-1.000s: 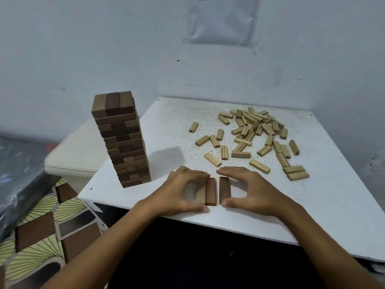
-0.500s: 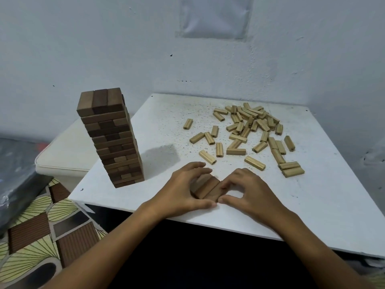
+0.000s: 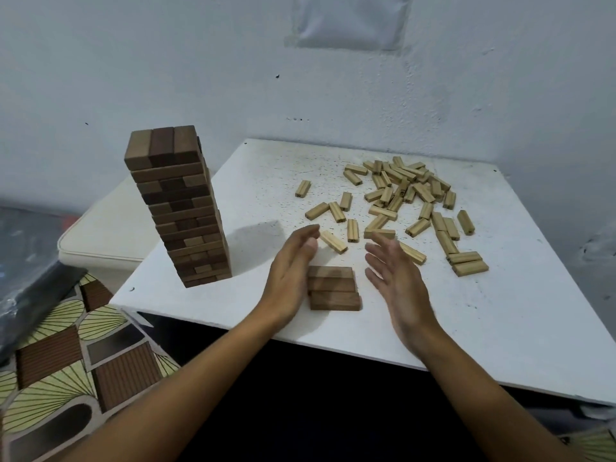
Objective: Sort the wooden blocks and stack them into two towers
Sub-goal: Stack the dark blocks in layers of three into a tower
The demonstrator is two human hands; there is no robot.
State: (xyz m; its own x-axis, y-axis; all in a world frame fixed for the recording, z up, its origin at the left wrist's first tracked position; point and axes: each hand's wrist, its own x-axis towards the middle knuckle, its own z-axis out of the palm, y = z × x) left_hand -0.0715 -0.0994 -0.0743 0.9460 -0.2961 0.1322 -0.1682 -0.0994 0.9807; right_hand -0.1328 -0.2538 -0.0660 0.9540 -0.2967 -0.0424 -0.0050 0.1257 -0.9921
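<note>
Down near the front edge of the white counter (image 3: 500,328) lay our landmark, a row of three dark blocks (image 3: 334,288), flat, side by side and touching, their long sides running across our view. Our left hand (image 3: 291,271) stood on edge just left of that row, fingers straight and together, the palm against the left ends of the blocks. Our right hand (image 3: 396,281) was open too, fingers straight and a little spread, held just right of the row and apart from it, with bare counter showing between them. Neither hand held anything.

Left of the row and farther back stood the dark tower (image 3: 181,211), many layers high, upright near the counter's left edge, with three blocks side by side on top. Behind the row and to its right lay the loose pale blocks (image 3: 400,201), scattered flat and partly heaped toward the back; the nearest one sat between our fingertips. A cream cushion (image 3: 103,235) lay beyond the tower, and a patterned floor (image 3: 66,361) lay below the counter's left edge.
</note>
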